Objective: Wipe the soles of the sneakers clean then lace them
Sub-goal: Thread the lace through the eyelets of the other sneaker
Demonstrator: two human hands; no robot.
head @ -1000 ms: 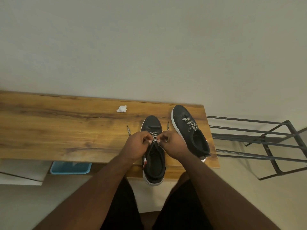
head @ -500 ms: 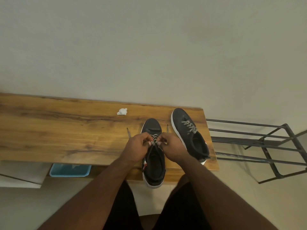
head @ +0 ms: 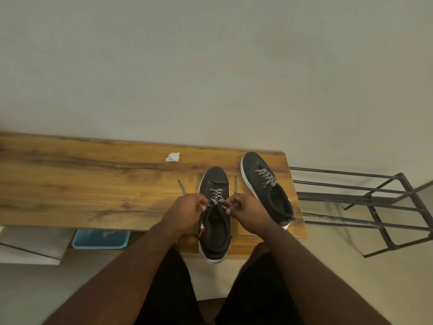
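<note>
Both hands, left [head: 187, 211] and right [head: 248, 213], pinch the lace [head: 216, 198] (sneaker [head: 215, 221] at six o'clock); recommend even tension.

Left hand [head: 185, 213] and right hand [head: 249, 213]: slightly farther apart than a second ago; more of the checkered lace [head: 216, 198] exposed between them; grips unchanged otherwise.

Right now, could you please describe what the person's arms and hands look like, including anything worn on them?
Both forearms are bare, with no sleeves reaching into view. The left hand and the right hand wear no gloves, and no watch, bracelet or ring is visible. A few pale fingernails show on the fingers. Below the arms, dark shorts cover the lap.
</note>
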